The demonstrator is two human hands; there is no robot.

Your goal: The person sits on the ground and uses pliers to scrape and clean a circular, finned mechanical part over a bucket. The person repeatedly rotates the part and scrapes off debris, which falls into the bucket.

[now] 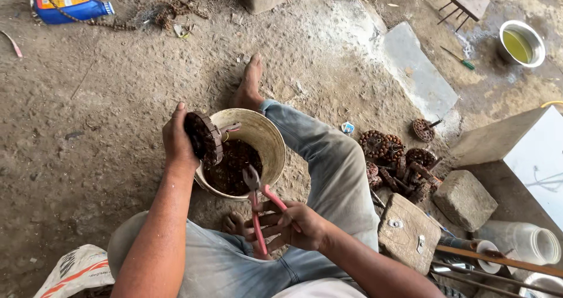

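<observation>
— Why is the left hand (177, 138) up at the bucket's edge like that?
— Its grip is closed around a round, rusty wound part (203, 137), thumb behind and fingers hidden on the far side. It holds the part tilted right over the rim of the pale bucket (271, 141), so, as I judge it, anything that drops off falls inside, onto the dark scraps (234, 168) already lying there

— And the right hand (296, 224)?
— That grip is wrapped around the red handles of a pair of pliers (256, 199). The metal nose points up towards the bucket's near wall, just short of the part. Whether the nose is pinching anything I cannot tell; it looks to be free

— The bucket sits between the legs for a reason?
— It seems so: wedged on the dirt floor (105, 98) between the bent knee and a bare foot (249, 84), it stays close under both hands

— What else lies about?
— A heap of similar rusty round parts (393, 157) to the person's right, next to a wooden block (409, 232) and a stone (464, 199), within easy reach. Well apart: a blue bottle (70, 7), a small screwdriver (458, 58), and a metal bowl (521, 43) of yellowish liquid
</observation>
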